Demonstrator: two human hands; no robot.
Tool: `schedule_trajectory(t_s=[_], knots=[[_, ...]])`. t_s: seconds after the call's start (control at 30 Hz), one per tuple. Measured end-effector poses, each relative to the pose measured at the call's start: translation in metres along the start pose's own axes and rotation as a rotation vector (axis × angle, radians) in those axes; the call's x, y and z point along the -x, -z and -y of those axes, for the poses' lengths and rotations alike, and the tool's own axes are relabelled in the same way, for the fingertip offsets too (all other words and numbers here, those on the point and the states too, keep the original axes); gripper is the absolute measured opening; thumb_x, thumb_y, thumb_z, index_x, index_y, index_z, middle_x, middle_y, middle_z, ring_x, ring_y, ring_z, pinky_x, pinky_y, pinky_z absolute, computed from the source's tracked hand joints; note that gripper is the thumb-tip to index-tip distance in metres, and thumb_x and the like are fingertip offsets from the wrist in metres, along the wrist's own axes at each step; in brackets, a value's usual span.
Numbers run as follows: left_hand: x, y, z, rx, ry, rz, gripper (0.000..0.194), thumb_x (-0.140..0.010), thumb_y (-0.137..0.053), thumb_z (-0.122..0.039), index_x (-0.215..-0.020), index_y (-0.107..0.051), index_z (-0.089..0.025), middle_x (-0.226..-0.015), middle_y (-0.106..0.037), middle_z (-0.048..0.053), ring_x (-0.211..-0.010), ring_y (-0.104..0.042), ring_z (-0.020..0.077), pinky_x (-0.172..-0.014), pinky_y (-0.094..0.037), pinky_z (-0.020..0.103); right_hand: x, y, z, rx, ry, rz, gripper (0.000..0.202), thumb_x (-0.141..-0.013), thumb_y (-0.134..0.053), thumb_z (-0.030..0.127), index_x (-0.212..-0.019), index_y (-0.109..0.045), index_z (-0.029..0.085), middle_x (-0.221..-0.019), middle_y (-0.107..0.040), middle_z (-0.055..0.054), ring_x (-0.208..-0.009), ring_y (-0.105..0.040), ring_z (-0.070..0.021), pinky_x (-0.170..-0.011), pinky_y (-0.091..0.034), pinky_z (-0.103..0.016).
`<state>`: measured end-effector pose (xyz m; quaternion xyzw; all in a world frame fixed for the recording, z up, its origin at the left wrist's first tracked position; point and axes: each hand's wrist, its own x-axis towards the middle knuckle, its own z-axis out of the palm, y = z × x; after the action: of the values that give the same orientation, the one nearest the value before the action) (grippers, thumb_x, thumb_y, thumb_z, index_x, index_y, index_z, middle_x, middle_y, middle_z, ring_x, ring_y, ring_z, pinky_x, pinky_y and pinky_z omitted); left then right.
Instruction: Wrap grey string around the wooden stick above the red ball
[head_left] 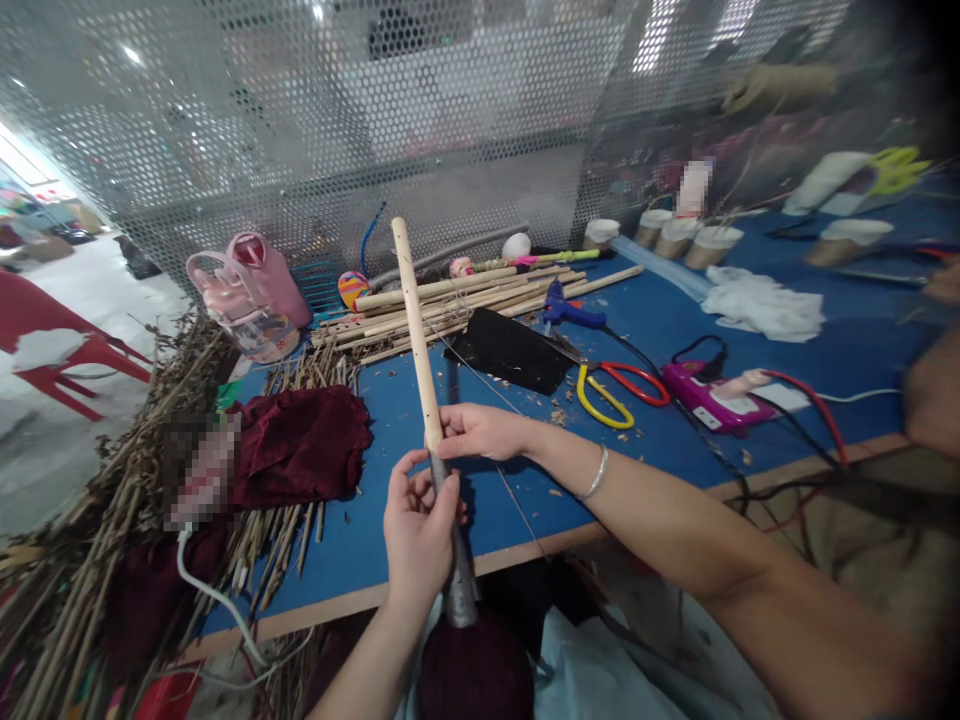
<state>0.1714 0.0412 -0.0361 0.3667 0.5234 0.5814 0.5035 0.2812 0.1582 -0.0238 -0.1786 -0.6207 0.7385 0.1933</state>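
Note:
A pale wooden stick (415, 320) with small dark marks rises in front of me, tilted slightly left at its top. Its lower part is a grey sleeve (460, 590), which ends at a dark maroon round bundle (476, 675) at my lap. My left hand (421, 520) is closed around the grey part, thumb on the front. Just above it, my right hand (480, 432) pinches the stick where the pale wood meets the grey. A thin strand (517, 497) runs down past my right hand over the blue table.
Maroon cloth (300, 445) and dry stalks (281, 540) lie left. Behind are loose sticks (487, 298), black cloth (510, 350), a blue glue gun (570, 308) and scissors (607, 392). A purple power strip (716, 397) with cables sits right, near another person's arm (934, 390).

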Motion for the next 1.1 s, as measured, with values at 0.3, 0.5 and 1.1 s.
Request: schedule_trajectory(t_s=[0.3, 0.5, 1.1], knots=[[-0.001, 0.003, -0.003, 0.007, 0.007, -0.017, 0.036, -0.072, -0.063, -0.033, -0.096, -0.038, -0.022, -0.066, -0.057, -0.005, -0.043, -0.051, 0.0070, -0.044, -0.043, 0.019, 0.001, 0.002, -0.002, -0.047, 0.044, 0.097, 0.037, -0.069, -0.068, 0.035, -0.092, -0.052, 0.011, -0.078, -0.056, -0.001, -0.071, -0.054, -0.0090, -0.064, -0.042, -0.021], [-0.003, 0.007, -0.007, -0.058, 0.036, 0.032, 0.038, -0.073, -0.061, -0.035, -0.099, -0.038, -0.022, -0.076, -0.062, 0.000, -0.055, -0.058, 0.0117, -0.053, -0.046, 0.024, 0.001, 0.003, -0.006, -0.071, 0.024, 0.065, 0.036, -0.067, -0.070, 0.034, -0.087, -0.050, 0.011, -0.073, -0.056, 0.000, -0.062, -0.053, -0.0076, -0.058, -0.042, -0.020], [-0.023, 0.015, -0.023, -0.231, 0.103, 0.319, 0.031, -0.075, -0.057, -0.038, -0.093, -0.058, -0.013, -0.066, -0.058, 0.000, -0.051, -0.043, 0.0072, -0.048, -0.032, 0.018, 0.003, 0.007, 0.005, 0.052, 0.035, -0.029, 0.041, -0.063, -0.071, 0.042, -0.077, -0.050, 0.010, -0.066, -0.052, 0.003, -0.058, -0.047, -0.0051, -0.052, -0.035, -0.017]])
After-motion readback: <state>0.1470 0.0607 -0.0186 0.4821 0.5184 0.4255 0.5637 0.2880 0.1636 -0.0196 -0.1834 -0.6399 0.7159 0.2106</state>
